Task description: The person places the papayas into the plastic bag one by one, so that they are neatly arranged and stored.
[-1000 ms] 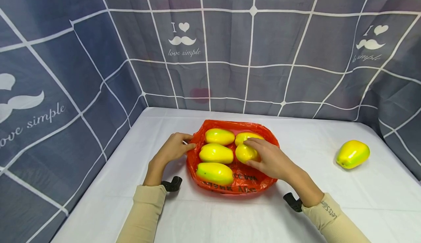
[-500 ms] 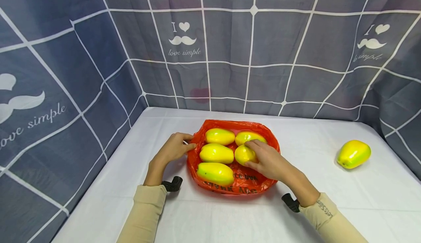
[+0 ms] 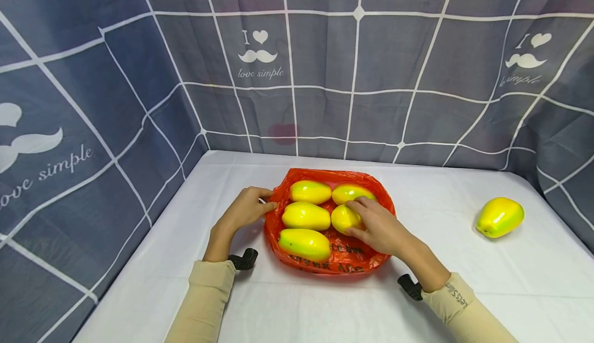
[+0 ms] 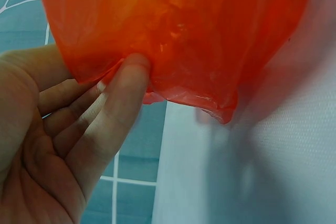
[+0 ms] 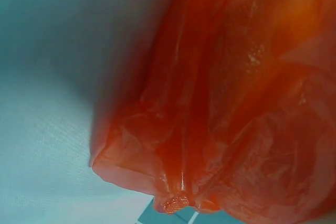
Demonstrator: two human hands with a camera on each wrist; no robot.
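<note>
A red plastic bag [image 3: 343, 265] lies spread open on the white table, with several shiny yellow-green mangoes inside. My left hand [image 3: 244, 210] pinches the bag's left rim; in the left wrist view the thumb [image 4: 137, 64] presses the red film against the fingers. At the right of the bag, my right hand [image 3: 385, 228] grips one mango [image 3: 344, 219] from its right side, thumb at the front and fingers over the back. Another mango [image 3: 352, 193] lies just behind it. Only the crumpled bag [image 5: 199, 129] and table appear in the right wrist view, the hand hidden.
A single mango [image 3: 500, 217] rests on the white cloth [image 3: 441, 198] at the far right. Three more mangoes, including the front one [image 3: 304, 245], fill the bag's left half. A grey curtain [image 3: 325, 111] with white lines stands behind and at the sides.
My right hand has shifted slightly left and toward the front with the mango, uncovering more of the mango behind. My left hand has stayed at the bag's rim.
</note>
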